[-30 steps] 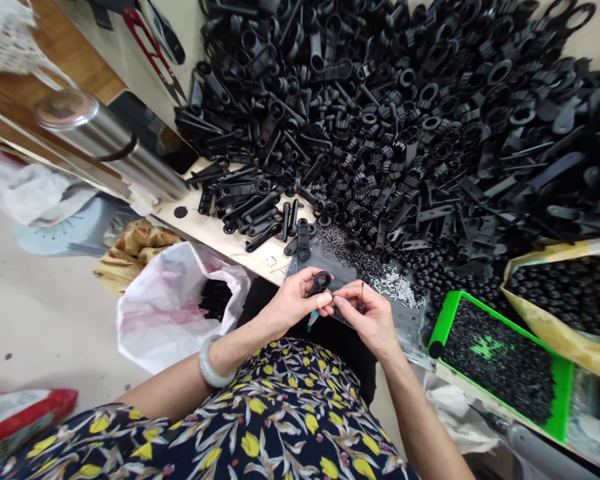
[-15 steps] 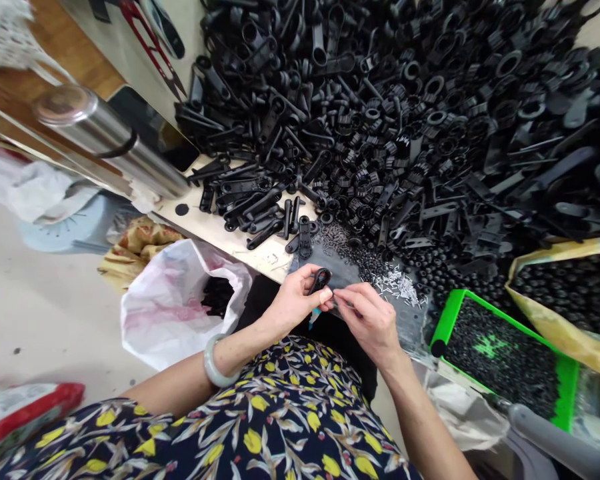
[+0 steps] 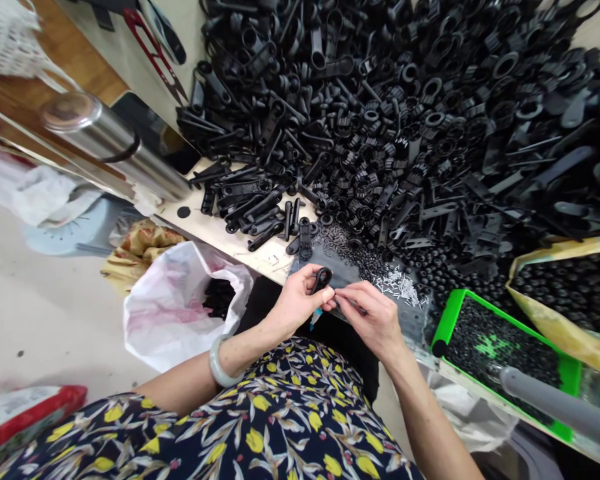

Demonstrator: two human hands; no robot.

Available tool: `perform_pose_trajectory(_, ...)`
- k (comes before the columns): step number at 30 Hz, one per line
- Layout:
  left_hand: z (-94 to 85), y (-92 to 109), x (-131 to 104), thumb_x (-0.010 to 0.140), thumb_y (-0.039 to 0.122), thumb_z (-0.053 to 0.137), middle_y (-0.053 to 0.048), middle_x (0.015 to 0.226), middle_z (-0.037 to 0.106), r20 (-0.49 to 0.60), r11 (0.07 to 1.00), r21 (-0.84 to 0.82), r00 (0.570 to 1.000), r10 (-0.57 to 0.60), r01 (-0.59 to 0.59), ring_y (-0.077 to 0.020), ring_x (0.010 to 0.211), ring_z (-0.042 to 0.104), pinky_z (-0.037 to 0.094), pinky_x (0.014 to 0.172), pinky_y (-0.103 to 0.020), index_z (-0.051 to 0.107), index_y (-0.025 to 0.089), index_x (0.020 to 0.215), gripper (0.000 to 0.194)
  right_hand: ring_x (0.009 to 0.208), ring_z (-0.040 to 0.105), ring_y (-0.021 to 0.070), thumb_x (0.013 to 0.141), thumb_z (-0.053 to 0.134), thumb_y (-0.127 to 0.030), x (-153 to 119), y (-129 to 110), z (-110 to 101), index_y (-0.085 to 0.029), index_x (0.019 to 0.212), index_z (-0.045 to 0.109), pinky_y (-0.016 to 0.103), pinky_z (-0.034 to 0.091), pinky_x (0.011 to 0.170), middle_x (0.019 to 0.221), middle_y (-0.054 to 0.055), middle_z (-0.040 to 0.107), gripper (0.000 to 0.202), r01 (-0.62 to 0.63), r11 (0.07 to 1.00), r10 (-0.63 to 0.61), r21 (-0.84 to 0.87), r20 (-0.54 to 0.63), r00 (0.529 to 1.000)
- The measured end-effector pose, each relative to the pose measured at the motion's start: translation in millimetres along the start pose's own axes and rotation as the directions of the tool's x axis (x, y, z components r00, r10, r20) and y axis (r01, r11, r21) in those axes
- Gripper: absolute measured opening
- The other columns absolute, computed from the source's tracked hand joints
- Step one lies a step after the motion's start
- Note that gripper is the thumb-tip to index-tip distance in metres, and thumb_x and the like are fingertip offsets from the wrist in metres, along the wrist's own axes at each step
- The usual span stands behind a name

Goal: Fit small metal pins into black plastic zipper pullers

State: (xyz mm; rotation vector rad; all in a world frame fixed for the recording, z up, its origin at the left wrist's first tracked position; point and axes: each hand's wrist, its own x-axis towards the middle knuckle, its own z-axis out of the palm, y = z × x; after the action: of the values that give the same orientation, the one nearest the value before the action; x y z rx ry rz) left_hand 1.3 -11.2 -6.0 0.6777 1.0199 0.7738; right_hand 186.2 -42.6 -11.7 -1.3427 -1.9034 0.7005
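My left hand [image 3: 300,299] is closed on a black plastic part with a ring-shaped end [image 3: 323,277], held over the front edge of the bench. Against its lower end, my right hand [image 3: 370,309] pinches with thumb and forefinger; whatever sits between those fingertips is too small to make out. A bit of light blue material [image 3: 316,316] shows under the left hand. Just beyond the hands lie small metal pins [image 3: 400,284], tiny springs or similar bits [image 3: 332,239] and a similar black part [image 3: 305,239].
A big heap of black plastic parts [image 3: 360,120] covers the bench. To the right are a green tray [image 3: 453,313] of small black pieces and a yellow sack [image 3: 540,300]. A white bag [image 3: 155,313], steel flask [image 3: 115,143], phone [image 3: 150,127] and red-handled scissors [image 3: 153,50] are on the left.
The hands keep almost the same hold and place. The grey bar at the lower right has shifted up and left over the green tray; the view has moved slightly.
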Motion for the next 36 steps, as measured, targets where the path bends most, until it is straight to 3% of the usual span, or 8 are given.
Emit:
perform_pose_trajectory(6, 4.3, 4, 6, 0.081, 0.024, 0.08, 0.0, 0.085, 0.072, 0.021, 0.988, 0.144, 0.999, 0.047, -0.05, -0.015, 0.073, 0.073, 0.062, 0.072, -0.028, 0.064, 0.019, 0.111, 0.035, 0.069, 0.067, 0.0123, 0.1, 0.06, -0.021, 10, 2, -8, -0.021, 0.098, 0.076, 0.023, 0.051, 0.058, 0.089, 0.005, 0.072, 0.016, 0.072, 0.994, -0.071, -0.077, 0.016, 0.997)
perform_pose_trajectory(9, 7.3, 8, 12, 0.081, 0.025, 0.081, 0.0, 0.085, 0.072, 0.052, 0.993, 0.114, 0.998, 0.029, -0.035, -0.0136, 0.072, 0.072, 0.061, 0.074, -0.027, 0.064, 0.018, 0.116, 0.04, 0.068, 0.065, 0.012, 0.1, 0.06, -0.023, 12, 10, -11, -0.021, 0.097, 0.076, 0.024, 0.051, 0.058, 0.089, 0.005, 0.071, 0.016, 0.079, 0.995, -0.078, -0.06, 0.009, 0.997)
perform_pose_trajectory(14, 12.1, 16, 17, 0.075, 0.025, 0.089, -0.004, 0.09, 0.075, 0.107, 0.981, -0.145, 0.987, -0.117, 0.132, -0.0133, 0.078, 0.073, 0.06, 0.082, -0.027, 0.063, 0.014, 0.112, 0.046, 0.066, 0.062, 0.0129, 0.098, 0.064, -0.026, 12, 22, -15, -0.022, 0.096, 0.077, 0.027, 0.051, 0.058, 0.088, 0.005, 0.073, 0.013, -0.048, 0.999, 0.05, 0.023, -0.099, 0.994)
perform_pose_trajectory(17, 10.6, 24, 15, 0.074, 0.012, 0.086, -0.012, 0.106, 0.077, 0.206, 0.917, -0.28, 0.951, -0.231, 0.284, -0.0186, 0.094, 0.076, 0.058, 0.095, -0.031, 0.063, 0.014, 0.108, 0.042, 0.065, 0.061, 0.0124, 0.096, 0.066, -0.026, 12, 26, -20, -0.022, 0.092, 0.077, 0.026, 0.049, 0.055, 0.087, 0.004, 0.072, 0.012, -0.092, 0.994, 0.102, 0.067, -0.164, 0.981)
perform_pose_trajectory(20, 6.7, 32, 10, 0.074, 0.007, 0.082, -0.016, 0.127, 0.072, 0.31, 0.884, -0.272, 0.904, -0.293, 0.38, -0.0268, 0.111, 0.074, 0.059, 0.095, -0.039, 0.06, 0.017, 0.117, 0.049, 0.065, 0.062, 0.0121, 0.096, 0.067, -0.025, 12, 24, -26, -0.022, 0.092, 0.077, 0.025, 0.049, 0.054, 0.087, 0.004, 0.073, 0.011, -0.081, 0.995, 0.09, 0.055, -0.185, 0.979)
perform_pose_trajectory(23, 4.0, 35, 6, 0.079, 0.015, 0.083, -0.017, 0.138, 0.066, 0.327, 0.906, -0.166, 0.889, -0.322, 0.39, -0.0295, 0.107, 0.075, 0.064, 0.081, -0.041, 0.056, 0.021, 0.125, 0.053, 0.065, 0.063, 0.0122, 0.096, 0.066, -0.023, 12, 20, -30, -0.024, 0.097, 0.077, 0.025, 0.052, 0.056, 0.09, 0.004, 0.073, 0.011, -0.015, 1.0, 0.013, -0.013, -0.154, 0.988)
perform_pose_trajectory(28, 3.7, 34, 6, 0.081, 0.023, 0.084, -0.013, 0.112, 0.073, 0.242, 0.938, -0.073, 0.919, -0.313, 0.339, -0.0218, 0.088, 0.077, 0.061, 0.071, -0.029, 0.062, 0.015, 0.112, 0.038, 0.074, 0.069, 0.0132, 0.1, 0.062, -0.021, 14, 14, -30, -0.023, 0.108, 0.076, 0.024, 0.058, 0.064, 0.098, 0.006, 0.074, 0.017, 0.146, 0.982, -0.151, -0.122, -0.035, 0.988)
perform_pose_trajectory(36, 2.5, 23, 5, 0.085, 0.027, 0.08, -0.006, 0.092, 0.07, 0.232, 0.962, -0.002, 0.935, -0.267, 0.274, -0.0156, 0.073, 0.073, 0.057, 0.069, -0.028, 0.058, 0.015, 0.115, 0.039, 0.081, 0.071, 0.0144, 0.103, 0.057, -0.021, 17, 19, -25, -0.021, 0.119, 0.072, 0.023, 0.057, 0.067, 0.099, 0.008, 0.074, 0.023, 0.29, 0.924, -0.284, -0.251, 0.06, 0.957)
